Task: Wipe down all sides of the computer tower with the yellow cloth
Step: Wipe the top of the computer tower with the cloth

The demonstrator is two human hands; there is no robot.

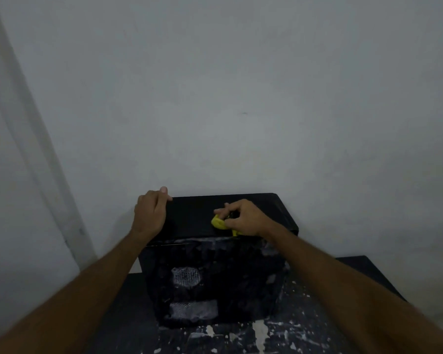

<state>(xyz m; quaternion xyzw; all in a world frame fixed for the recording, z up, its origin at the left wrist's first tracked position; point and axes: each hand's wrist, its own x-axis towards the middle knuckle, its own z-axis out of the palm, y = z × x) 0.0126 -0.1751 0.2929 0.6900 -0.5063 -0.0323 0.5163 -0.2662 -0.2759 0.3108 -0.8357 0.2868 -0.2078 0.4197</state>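
A black computer tower (266,213) stands on a dark table, its rear panel with fan grilles facing me. My left hand (151,213) grips the tower's top left edge, fingers curled over the far side. My right hand (241,218) holds a bunched yellow cloth (219,223) against the top panel, near its front middle. Most of the cloth is hidden under my fingers and palm.
The dark table (317,333) is speckled with white paint marks. A plain grey wall (241,98) rises directly behind the tower. A pale vertical strip (36,149) runs down the left, near the wall corner.
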